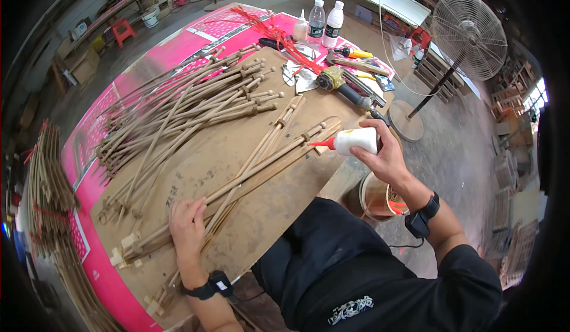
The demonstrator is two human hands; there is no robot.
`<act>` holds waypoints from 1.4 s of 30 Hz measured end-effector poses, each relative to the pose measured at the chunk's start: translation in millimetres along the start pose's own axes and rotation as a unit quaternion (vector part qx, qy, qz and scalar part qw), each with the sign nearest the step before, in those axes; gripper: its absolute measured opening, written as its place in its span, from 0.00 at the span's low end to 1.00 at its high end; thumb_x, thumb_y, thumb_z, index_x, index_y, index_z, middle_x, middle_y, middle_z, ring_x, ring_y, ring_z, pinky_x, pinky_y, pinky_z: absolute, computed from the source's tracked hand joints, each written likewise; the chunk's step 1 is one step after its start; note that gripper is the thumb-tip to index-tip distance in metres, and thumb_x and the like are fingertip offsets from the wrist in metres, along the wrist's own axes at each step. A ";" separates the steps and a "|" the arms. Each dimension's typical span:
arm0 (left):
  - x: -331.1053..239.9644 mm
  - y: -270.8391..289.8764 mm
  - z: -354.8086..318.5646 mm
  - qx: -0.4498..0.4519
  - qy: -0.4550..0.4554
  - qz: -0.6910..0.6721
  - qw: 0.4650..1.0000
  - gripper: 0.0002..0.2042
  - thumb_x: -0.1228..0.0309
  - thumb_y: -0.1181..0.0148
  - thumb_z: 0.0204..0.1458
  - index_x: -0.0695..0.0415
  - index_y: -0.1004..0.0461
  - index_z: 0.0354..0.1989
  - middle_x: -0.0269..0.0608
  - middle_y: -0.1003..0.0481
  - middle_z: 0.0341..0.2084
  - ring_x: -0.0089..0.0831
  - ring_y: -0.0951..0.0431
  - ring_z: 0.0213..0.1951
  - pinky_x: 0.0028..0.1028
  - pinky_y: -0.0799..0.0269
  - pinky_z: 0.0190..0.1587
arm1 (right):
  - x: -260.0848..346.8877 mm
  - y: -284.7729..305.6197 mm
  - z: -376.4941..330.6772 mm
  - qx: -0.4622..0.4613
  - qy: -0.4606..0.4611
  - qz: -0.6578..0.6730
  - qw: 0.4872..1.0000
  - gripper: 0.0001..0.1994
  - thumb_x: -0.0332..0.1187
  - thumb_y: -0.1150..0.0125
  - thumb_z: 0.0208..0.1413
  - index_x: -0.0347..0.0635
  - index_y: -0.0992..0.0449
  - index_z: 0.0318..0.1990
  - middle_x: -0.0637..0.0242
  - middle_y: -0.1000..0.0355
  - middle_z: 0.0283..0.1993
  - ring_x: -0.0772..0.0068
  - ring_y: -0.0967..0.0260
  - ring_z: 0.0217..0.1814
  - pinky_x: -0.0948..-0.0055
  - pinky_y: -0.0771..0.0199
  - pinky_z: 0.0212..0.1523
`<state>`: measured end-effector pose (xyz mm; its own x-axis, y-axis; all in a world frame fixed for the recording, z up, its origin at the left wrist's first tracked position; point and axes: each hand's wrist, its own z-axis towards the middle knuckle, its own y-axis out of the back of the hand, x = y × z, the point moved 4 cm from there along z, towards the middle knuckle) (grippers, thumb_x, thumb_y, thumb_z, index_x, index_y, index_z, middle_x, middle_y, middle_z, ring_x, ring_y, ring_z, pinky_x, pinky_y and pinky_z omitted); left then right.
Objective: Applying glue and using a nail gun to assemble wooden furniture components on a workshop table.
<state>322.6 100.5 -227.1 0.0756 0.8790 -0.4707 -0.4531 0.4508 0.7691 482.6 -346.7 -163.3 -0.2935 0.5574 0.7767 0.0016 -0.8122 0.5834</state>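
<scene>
My right hand [385, 158] is closed round a small white glue bottle [358, 141], tipped sideways. Its red nozzle [321, 145] points left, close to the knobbed end of a long wooden rod [270, 161]; whether it touches cannot be made out. Near the other end of that rod, my left hand [188, 222] grips it with bent fingers, low over the board. Several more thin rods lie beneath and beside it, crossing at a slant. To the left a large pile of similar knobbed rods [196, 109] is spread over the brown board [291, 207].
Beyond the pile stand two plastic bottles [316, 23] and a squeeze bottle [300, 28], beside red straps [270, 29]. A power tool [344, 86] lies at the board's far right. A standing fan [469, 35] and a bucket [377, 196] are to the right; bundled rods [50, 207] stand left.
</scene>
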 end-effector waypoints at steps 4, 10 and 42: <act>-0.9 -0.4 0.9 -0.003 0.005 -0.016 1.000 0.08 0.74 0.33 0.58 0.58 0.14 0.45 0.47 0.21 0.36 0.49 0.22 0.43 0.42 0.28 0.50 | 0.9 -2.5 7.2 0.003 0.007 -0.027 1.000 0.29 0.36 0.21 0.55 0.43 0.28 0.61 0.54 0.19 0.47 0.59 0.18 0.49 0.61 0.20 0.51; 0.5 -0.1 0.2 -0.009 -0.006 -0.004 1.000 0.08 0.74 0.33 0.57 0.58 0.14 0.44 0.46 0.22 0.35 0.48 0.22 0.43 0.42 0.28 0.49 | 6.0 -4.2 15.8 0.007 0.004 -0.055 0.998 0.28 0.38 0.21 0.55 0.42 0.28 0.60 0.54 0.18 0.45 0.58 0.17 0.48 0.60 0.19 0.50; -0.9 1.2 -0.5 -0.009 0.007 -0.006 1.000 0.08 0.73 0.30 0.55 0.57 0.13 0.43 0.42 0.20 0.36 0.46 0.22 0.43 0.40 0.27 0.50 | 6.8 -5.1 32.3 0.049 -0.012 -0.046 0.998 0.26 0.38 0.21 0.56 0.39 0.25 0.57 0.58 0.19 0.46 0.67 0.19 0.47 0.64 0.19 0.48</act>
<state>321.6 100.2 -226.0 0.0686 0.8718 -0.4851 -0.4679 0.4576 0.7561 511.5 -333.2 -153.3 -0.2735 0.6344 0.7230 0.0701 -0.7365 0.6728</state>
